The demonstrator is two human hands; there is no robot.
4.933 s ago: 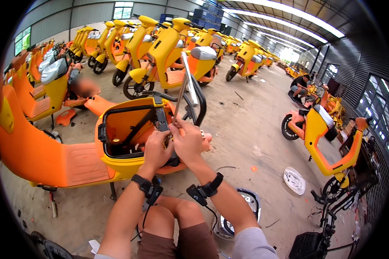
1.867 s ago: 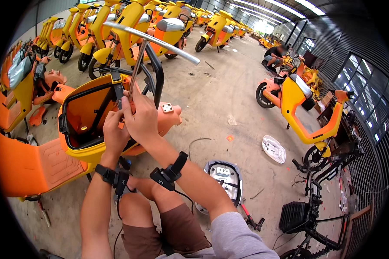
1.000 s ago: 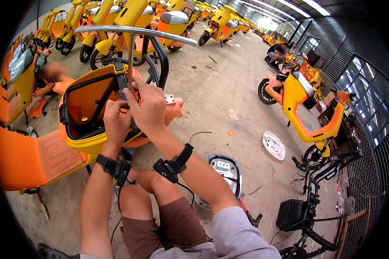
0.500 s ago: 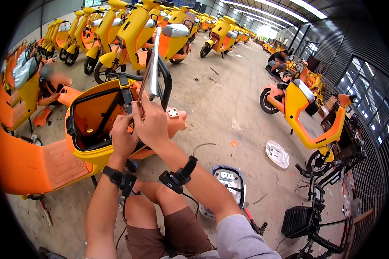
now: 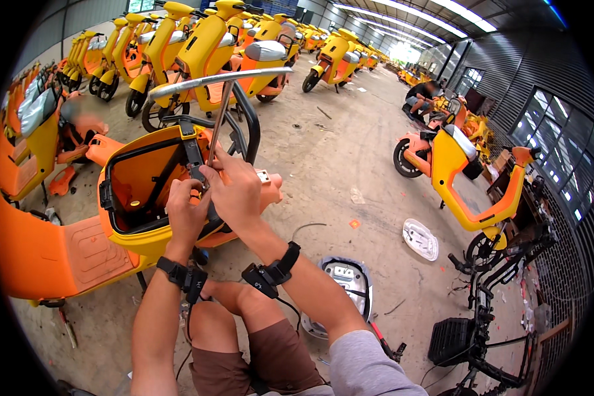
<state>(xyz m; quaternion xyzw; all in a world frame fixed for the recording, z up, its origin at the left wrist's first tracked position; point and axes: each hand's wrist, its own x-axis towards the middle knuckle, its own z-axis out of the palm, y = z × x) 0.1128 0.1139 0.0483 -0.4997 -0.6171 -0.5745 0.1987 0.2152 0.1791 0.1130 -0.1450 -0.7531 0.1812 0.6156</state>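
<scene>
My right hand (image 5: 236,191) is closed round the lower shaft of a metal T-handle wrench (image 5: 223,109). Its long crossbar stands at the top, lying roughly left to right. Just left of it my left hand (image 5: 186,210) has its fingers curled together near the wrench's lower end; what they pinch, if anything, is hidden. Both hands are at the right edge of an open storage compartment (image 5: 135,231) in a yellow and orange scooter. A black tube rack (image 5: 251,129) rises behind my right hand. The wrench's tip is covered by my fingers.
A seat (image 5: 344,284) lies underside up on the floor by my right forearm, with a white plastic shell (image 5: 420,239) farther right. A bare black scooter frame (image 5: 485,317) stands at lower right. Rows of yellow scooters fill the back; a person (image 5: 419,102) crouches at far right.
The wrench's crossbar has swung from pointing lengthwise away from me to lying sideways. My right hand has turned with the shaft, while the left stays close beside it.
</scene>
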